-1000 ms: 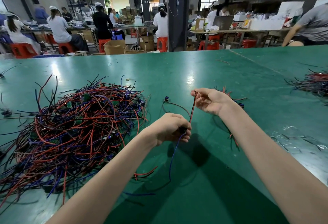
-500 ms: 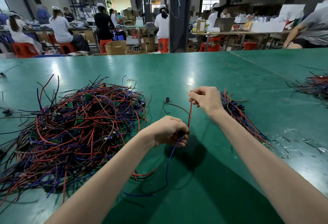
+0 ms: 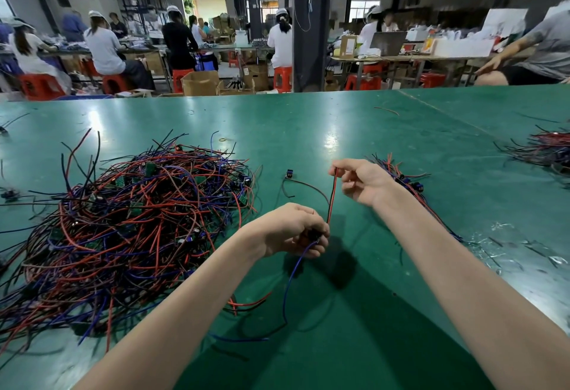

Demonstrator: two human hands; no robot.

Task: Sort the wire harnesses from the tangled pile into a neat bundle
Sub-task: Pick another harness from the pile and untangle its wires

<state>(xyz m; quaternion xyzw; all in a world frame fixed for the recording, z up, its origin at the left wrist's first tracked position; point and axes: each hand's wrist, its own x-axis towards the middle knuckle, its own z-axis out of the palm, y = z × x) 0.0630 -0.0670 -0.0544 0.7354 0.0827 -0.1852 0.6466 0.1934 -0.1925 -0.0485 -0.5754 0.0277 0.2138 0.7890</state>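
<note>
The right hand [image 3: 365, 184] pinches the top end of a red-and-black wire pair between thumb and forefinger, with its other fingers loosely curled behind. The left hand [image 3: 290, 230], lower and nearer the person, is curled round the other end of the same harness [image 3: 331, 201]. Something small and dark, likely the connector or board, sits mostly hidden inside that grip. Between the two sets of fingers the pair runs straight and taut. Below the left fingers a blue lead [image 3: 289, 275] hangs slack and trails onto the table [image 3: 339, 118].

Judging by that, the harness is light and limp. It holds no shape of its own and straightens only under a pull, and its thin smooth insulation could slide through a loose pinch. The safer holds appear to be the hard end piece and the wire tips, not the middle. A sharp tug might strain the joint at the end piece.

Just beyond the right fingers, partly behind the wrist, lies the sorted bundle [image 3: 410, 184], its wires roughly parallel. Between the two hands and a little farther out lies one loose harness [image 3: 289, 173]. Well to the left of the left fingers sprawls the tangled pile [image 3: 132, 229]. Its red, blue and black leads loop through each other with small green boards among them, so one is likely to snag when drawn out. Far off to the right sits another heap [image 3: 546, 149].
</note>
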